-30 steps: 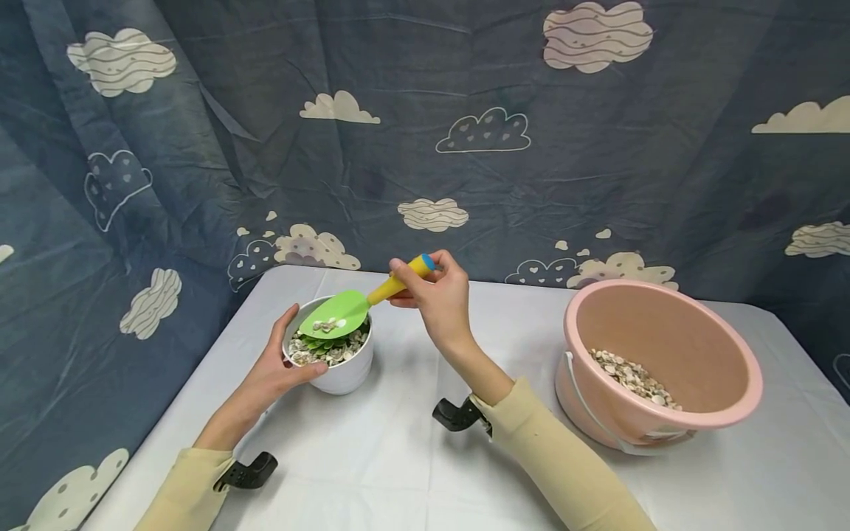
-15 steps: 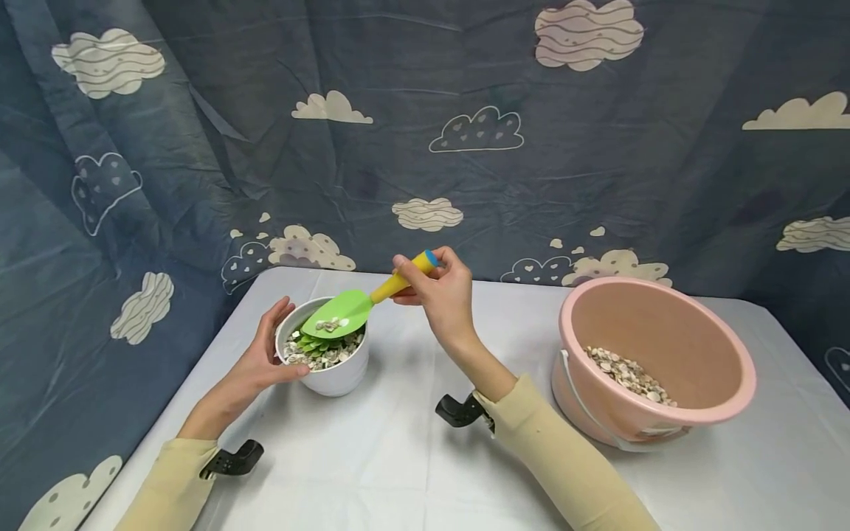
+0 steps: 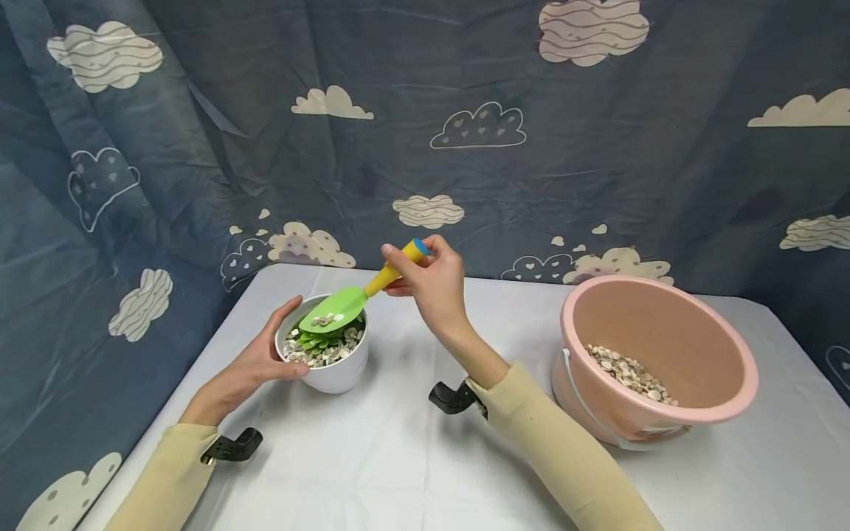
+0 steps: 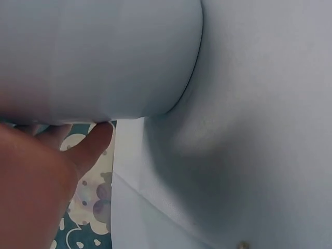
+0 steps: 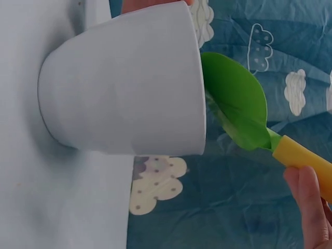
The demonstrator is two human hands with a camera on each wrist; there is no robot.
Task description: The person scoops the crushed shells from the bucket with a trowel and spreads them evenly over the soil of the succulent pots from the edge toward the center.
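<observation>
The right hand (image 3: pixel 434 287) pinches the green trowel (image 3: pixel 347 301) by its yellow handle (image 3: pixel 381 281), above the plant (image 3: pixel 322 341) in the white pot (image 3: pixel 340 373), which the left hand (image 3: pixel 255 360) clasps with spread fingers

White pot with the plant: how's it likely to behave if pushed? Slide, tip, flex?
The white pot is probably stiff; its wall looks evenly round beside the left hand. A high push might tip it, as the base is narrower than the rim. If it tips, the loose-looking chips would likely spill.
</observation>
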